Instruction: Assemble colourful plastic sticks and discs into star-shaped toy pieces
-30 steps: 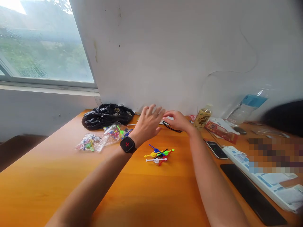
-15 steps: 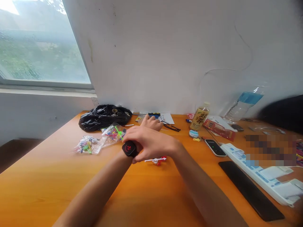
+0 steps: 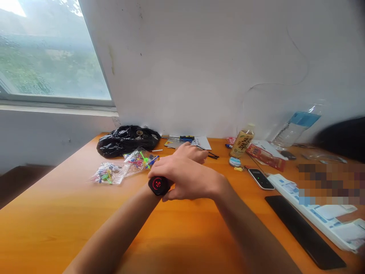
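Both my forearms reach forward over the wooden table, crossing at the hands. A black smartwatch (image 3: 158, 185) with red digits on its screen sits on my left wrist. My right hand (image 3: 191, 177) lies across that wrist, its fingers and thumb closed around the watch's edges. Beyond it, partly covered, my left hand (image 3: 191, 151) points forward and to the right, palm down, fingers loosely stretched and no object visible in it. Left of the hands are two clear plastic bags of small colourful plastic parts, a nearer bag (image 3: 107, 174) and a farther bag (image 3: 138, 160).
A black plastic bag (image 3: 128, 140) lies at the back left by the wall. Behind my hands are a screwdriver (image 3: 186, 138) and paper (image 3: 202, 142). To the right stand a drink bottle (image 3: 242, 141), a power strip (image 3: 309, 213) and a black flat slab (image 3: 303, 232).
Both hands have shifted slightly, with the left hand swinging to the right and the watch face turning more toward me. The red and white toy piece below my right hand is now hidden.
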### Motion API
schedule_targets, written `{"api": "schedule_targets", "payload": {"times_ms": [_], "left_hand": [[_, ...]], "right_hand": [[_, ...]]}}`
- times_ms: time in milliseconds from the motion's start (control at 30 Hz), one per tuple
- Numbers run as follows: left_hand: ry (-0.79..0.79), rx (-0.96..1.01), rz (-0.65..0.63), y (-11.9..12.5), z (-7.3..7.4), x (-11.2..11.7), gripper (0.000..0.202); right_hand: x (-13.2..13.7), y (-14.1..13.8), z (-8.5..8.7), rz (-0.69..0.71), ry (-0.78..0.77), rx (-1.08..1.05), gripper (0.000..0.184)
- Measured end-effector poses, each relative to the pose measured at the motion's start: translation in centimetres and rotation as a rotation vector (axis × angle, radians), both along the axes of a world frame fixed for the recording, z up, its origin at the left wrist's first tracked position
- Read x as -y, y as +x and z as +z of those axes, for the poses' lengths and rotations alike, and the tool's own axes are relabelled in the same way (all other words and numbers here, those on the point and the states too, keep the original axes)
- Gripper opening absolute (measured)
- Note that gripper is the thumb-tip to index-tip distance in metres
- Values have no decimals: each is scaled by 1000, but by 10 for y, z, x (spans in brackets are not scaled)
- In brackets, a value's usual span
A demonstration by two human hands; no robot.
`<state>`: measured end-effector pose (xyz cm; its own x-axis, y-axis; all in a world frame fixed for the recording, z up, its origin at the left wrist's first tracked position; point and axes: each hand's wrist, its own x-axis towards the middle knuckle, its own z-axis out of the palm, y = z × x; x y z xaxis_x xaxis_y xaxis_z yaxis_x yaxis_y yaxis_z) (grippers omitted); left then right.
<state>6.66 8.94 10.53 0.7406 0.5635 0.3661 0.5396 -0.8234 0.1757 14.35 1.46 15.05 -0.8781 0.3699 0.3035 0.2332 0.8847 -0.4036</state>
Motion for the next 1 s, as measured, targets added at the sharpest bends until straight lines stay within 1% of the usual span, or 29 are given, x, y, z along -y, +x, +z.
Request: {"api": "schedule_targets", "payload": {"times_ms": [67,100,167,200,267,300,333,367,400,433,467,500,567,633,700,733,767,833,900,933,1000], "left_hand": [[-52,70,62,-14,15,5,13],[-57,101,70,-23,21,7,15],[-52,162,89,-44,30,9,22],[-62,260,107,-55,33,10,23],[-71,317,133,-75,38,9,25],[-121,343,138,-82,41,9,26],[-177,341,137,-88,42,8,27],[-225,337,136,-93,44,7,27],[-264,333,133,-95,45,7,26],[-288,328,127,-97,46,7,26],[-299,327,121,-97,46,6,25],[-301,327,113,-97,46,5,25],[-306,315,93,-99,44,2,26],[-332,301,83,-103,41,-3,26],[-372,303,96,-108,37,-8,26],[-390,312,110,-111,36,-9,25],[-399,326,127,-112,35,-11,25],[-403,355,146,-113,34,-12,25],[-407,381,136,-110,34,-11,26],[-413,388,123,-107,33,-10,26],[-423,386,102,-101,31,-10,27]], "right_hand": [[7,2,11,-21,52,-36,44],[8,6,17,-60,83,-77,46],[2,17,26,-226,151,-205,50],[-4,24,28,-338,183,-271,52],[-24,41,24,-525,191,-340,62],[-35,49,19,-579,141,-341,71],[-46,57,13,-599,42,-331,77],[-56,62,7,-575,-106,-298,78],[-65,67,1,-511,-252,-281,73],[-72,69,-4,-436,-352,-266,61],[-77,70,-8,-375,-419,-248,50],[-81,71,-10,-336,-452,-246,41],[-84,71,-10,-341,-440,-285,35],[-86,75,-7,-407,-392,-378,35],[-89,85,-5,-462,-363,-442,36],[-92,92,-6,-475,-368,-434,36],[-95,100,-7,-480,-387,-396,35],[-103,115,-13,-456,-449,-226,34],[-110,125,-21,-442,-486,-58,33],[-112,127,-24,-439,-494,-8,32],[-113,125,-27,-428,-486,11,35]]}}
